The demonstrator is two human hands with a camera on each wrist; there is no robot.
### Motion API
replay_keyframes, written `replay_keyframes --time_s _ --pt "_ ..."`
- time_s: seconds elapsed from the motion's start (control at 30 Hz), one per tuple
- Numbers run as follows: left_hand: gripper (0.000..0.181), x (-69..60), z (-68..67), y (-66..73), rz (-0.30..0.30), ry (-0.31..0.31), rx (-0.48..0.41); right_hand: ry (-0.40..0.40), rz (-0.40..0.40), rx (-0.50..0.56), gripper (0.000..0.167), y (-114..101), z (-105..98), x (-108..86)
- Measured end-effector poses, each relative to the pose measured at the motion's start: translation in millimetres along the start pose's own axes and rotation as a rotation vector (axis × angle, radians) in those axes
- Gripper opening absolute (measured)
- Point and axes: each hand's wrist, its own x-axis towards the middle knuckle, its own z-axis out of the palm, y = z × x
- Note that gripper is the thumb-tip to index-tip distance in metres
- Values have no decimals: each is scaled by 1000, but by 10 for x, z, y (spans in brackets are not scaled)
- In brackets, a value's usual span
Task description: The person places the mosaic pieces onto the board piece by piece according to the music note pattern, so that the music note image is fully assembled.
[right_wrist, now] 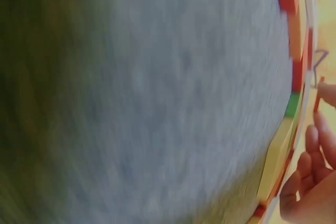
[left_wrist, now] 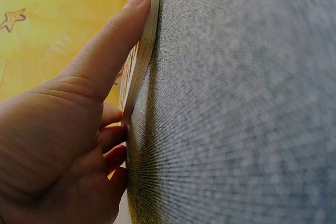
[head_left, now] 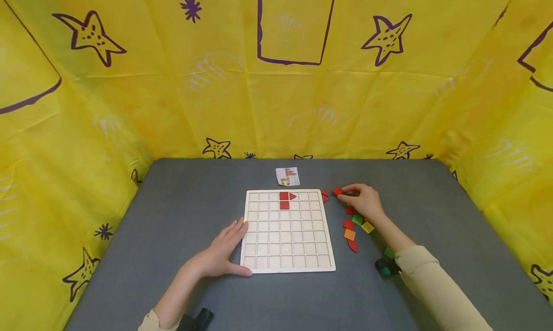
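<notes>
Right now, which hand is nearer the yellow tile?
Right. The right hand is just beyond the yellow tile, pinching a red tile; the left hand is farther off, touching the left edge of the board.

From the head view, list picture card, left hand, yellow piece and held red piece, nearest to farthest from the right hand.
1. Held red piece: pinched in the right hand.
2. Yellow piece: just below that hand.
3. Picture card: leftward, beyond the board.
4. Left hand: at the board's left edge.

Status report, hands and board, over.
Left hand against board. Right hand pinching red tile. Three red pieces on board. Loose red pieces between tile and board.
</notes>
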Motion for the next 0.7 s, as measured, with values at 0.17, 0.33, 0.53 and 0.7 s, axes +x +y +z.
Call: replay_keyframes --time_s 0.17,0.33,0.53,0.7 --pt "118 -2 0 -2 2 2 -3 -32 -14 82 40 -152 118 -60" --pt "118 -1 3 -4 5 -2 -2 -82 -24 123 35 -341 269 -110" --pt "118 -2 5 -8 0 -10 -1 -144 -121 92 30 -493 437 -97" --pt "118 -1 8 -13 11 -8 -1 -171 -195 35 27 -597 557 -43"
